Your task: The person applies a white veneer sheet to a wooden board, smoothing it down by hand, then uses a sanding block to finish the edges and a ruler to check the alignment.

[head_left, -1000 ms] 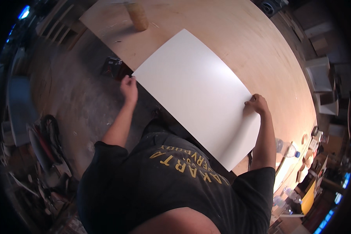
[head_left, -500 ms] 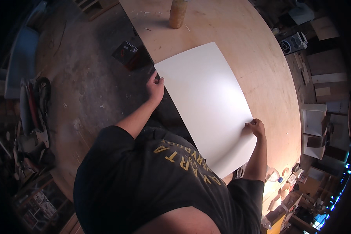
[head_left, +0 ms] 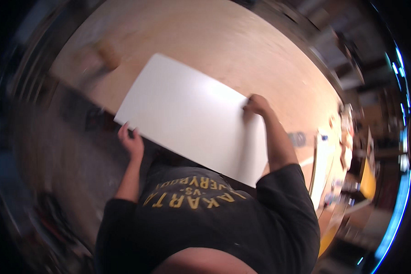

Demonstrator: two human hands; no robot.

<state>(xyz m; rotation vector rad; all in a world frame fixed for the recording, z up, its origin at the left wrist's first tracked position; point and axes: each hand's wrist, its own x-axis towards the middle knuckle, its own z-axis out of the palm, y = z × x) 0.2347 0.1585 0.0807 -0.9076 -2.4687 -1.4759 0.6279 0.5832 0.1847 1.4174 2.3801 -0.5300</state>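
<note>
A large white rectangular board [head_left: 187, 107] lies flat on the plywood table, its near long edge along the table's edge in front of me. My left hand [head_left: 132, 142] is at the near left corner, fingertips against the board's edge. Its thumb and fingers are apart, with a gap between them. At the far long edge, toward the right, my right hand [head_left: 255, 105] is closed, fingers curled down at the board's surface. What it pinches, if anything, is hidden by the fingers and blur. A shadow falls across the board below it.
The wide plywood table [head_left: 205, 36] stretches beyond the board. A blurred yellowish cylinder [head_left: 106, 55] stands at the far left. A clear bottle [head_left: 298, 138] lies at the right, near a long white strip [head_left: 321, 166] and a cluttered bench. Dark floor shows at the left.
My view has swung, so the board now lies more crosswise in the picture. My left hand's fingers look more spread at the corner. The right hand remains at the far edge.
</note>
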